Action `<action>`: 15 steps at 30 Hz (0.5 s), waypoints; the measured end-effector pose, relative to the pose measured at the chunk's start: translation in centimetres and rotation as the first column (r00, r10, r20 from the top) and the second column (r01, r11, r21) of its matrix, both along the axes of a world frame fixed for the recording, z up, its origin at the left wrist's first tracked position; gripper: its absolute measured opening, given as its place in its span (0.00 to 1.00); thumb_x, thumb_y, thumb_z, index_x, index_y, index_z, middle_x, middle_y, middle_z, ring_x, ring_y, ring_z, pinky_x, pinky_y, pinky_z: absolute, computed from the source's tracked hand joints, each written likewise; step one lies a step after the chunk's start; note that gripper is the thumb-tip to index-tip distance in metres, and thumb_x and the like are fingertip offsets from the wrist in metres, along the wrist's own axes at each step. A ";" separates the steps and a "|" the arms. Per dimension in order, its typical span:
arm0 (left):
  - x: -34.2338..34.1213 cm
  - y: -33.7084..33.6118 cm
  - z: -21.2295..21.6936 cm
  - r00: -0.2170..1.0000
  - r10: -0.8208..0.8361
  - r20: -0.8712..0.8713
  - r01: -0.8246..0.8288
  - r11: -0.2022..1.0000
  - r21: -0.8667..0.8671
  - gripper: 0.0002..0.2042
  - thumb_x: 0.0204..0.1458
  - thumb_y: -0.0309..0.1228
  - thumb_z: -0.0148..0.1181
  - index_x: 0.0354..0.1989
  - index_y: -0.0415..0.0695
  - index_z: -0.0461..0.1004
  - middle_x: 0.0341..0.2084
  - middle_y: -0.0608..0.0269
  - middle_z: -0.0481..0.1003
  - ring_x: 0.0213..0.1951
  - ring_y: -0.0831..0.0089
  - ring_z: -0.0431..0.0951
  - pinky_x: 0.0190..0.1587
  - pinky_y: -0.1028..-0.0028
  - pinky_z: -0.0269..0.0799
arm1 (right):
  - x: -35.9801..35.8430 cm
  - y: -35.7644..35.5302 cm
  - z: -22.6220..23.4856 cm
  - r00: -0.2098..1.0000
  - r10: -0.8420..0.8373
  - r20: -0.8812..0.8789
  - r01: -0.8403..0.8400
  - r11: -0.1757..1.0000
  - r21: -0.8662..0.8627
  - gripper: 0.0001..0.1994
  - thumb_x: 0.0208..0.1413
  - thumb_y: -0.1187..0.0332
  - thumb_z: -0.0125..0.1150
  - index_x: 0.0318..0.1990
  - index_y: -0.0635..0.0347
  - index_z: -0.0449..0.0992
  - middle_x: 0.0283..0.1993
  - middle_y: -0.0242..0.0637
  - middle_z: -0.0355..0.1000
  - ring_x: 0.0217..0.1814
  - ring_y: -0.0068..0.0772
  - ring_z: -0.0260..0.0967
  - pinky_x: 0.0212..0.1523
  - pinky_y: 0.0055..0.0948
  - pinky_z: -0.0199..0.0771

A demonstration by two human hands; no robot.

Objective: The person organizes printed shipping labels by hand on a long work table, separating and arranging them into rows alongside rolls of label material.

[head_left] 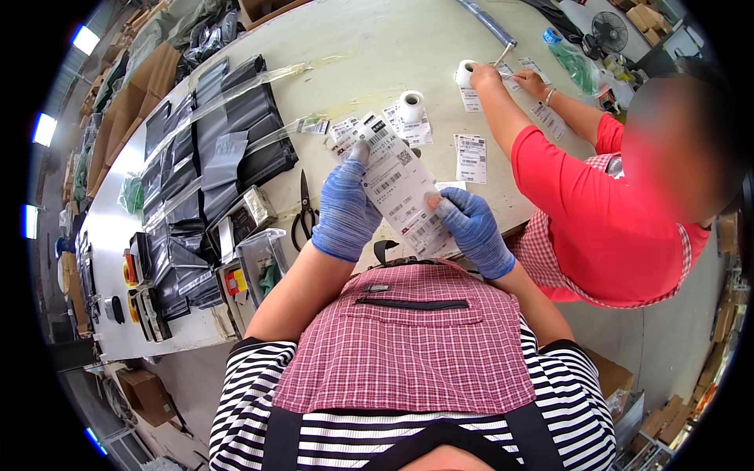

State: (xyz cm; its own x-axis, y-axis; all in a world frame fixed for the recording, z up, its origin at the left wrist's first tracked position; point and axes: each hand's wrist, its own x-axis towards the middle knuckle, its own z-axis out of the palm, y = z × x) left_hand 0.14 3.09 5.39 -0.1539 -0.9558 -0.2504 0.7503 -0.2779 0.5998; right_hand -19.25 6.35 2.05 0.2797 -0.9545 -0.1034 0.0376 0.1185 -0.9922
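Both my hands wear blue knit gloves, with bare fingertips showing. Between them, close to the table's front edge, I hold a long strip of white shipping labels (400, 177) with printed barcodes. My left hand (345, 204) grips its upper left side, thumb on top. My right hand (469, 226) pinches its lower right edge with the thumb. Just beyond the strip stands a roll of white labels (410, 107) with more label sheets under it. Left of my left hand, black-handled scissors (304, 212) lie with the blades pointing away from me.
Stacks of black plastic mailer bags (243, 118) cover the left of the table, crossed by clear tape. Nearer stand a clear plastic box (263, 259) and tape dispensers (140, 259). At right a co-worker in a red top (597, 212) handles labels by another roll (465, 74).
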 end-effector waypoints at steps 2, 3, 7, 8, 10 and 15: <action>-0.1 -0.2 -0.2 0.999 0.047 0.005 -0.047 0.999 0.003 0.18 0.59 0.40 0.54 0.51 0.40 0.68 0.43 0.50 0.76 0.47 0.57 0.77 0.51 0.57 0.75 | -0.1 0.0 0.7 0.999 0.001 -0.055 -0.002 1.000 -0.024 0.15 0.61 0.60 0.57 0.36 0.67 0.77 0.24 0.27 0.68 0.27 0.14 0.61 0.29 0.19 0.65; -0.1 -0.2 -0.3 0.996 0.093 0.011 -0.093 0.996 0.005 0.17 0.60 0.39 0.53 0.51 0.39 0.68 0.43 0.52 0.76 0.44 0.59 0.78 0.49 0.60 0.76 | -0.2 0.0 0.5 0.998 0.002 -0.056 -0.003 1.000 -0.023 0.15 0.61 0.60 0.57 0.36 0.67 0.77 0.24 0.27 0.68 0.27 0.14 0.61 0.29 0.19 0.65; 0.3 -0.2 -0.1 0.994 0.100 -0.049 -0.101 0.995 -0.014 0.17 0.59 0.37 0.54 0.51 0.39 0.68 0.44 0.54 0.75 0.46 0.61 0.77 0.52 0.61 0.74 | -0.4 0.2 -0.3 0.993 -0.104 -0.055 0.097 0.988 -0.124 0.12 0.60 0.63 0.57 0.37 0.66 0.77 0.25 0.27 0.68 0.28 0.14 0.61 0.29 0.18 0.65; 0.5 -0.3 -0.2 0.987 0.130 -0.089 -0.129 0.991 0.024 0.16 0.59 0.36 0.54 0.51 0.38 0.69 0.44 0.53 0.76 0.47 0.61 0.77 0.54 0.61 0.73 | -0.4 0.3 -0.4 0.987 -0.155 -0.052 0.146 0.979 -0.139 0.11 0.61 0.64 0.57 0.38 0.65 0.76 0.26 0.27 0.68 0.28 0.14 0.61 0.29 0.18 0.65; 0.7 -0.3 -0.3 0.978 0.165 -0.129 -0.157 0.985 0.064 0.15 0.59 0.35 0.54 0.50 0.37 0.69 0.44 0.52 0.76 0.48 0.61 0.76 0.55 0.61 0.72 | -0.5 0.4 -0.5 0.983 -0.181 -0.035 0.176 0.978 -0.110 0.11 0.61 0.64 0.57 0.39 0.65 0.76 0.27 0.27 0.68 0.28 0.14 0.61 0.29 0.18 0.65; 0.8 -0.2 -0.5 0.971 0.119 -0.208 -0.116 0.993 0.026 0.15 0.60 0.35 0.53 0.49 0.36 0.69 0.45 0.52 0.76 0.48 0.62 0.77 0.55 0.63 0.72 | -0.5 0.6 -0.6 0.979 -0.198 -0.050 0.193 0.977 -0.086 0.11 0.61 0.64 0.56 0.40 0.64 0.75 0.28 0.25 0.68 0.29 0.13 0.61 0.30 0.18 0.65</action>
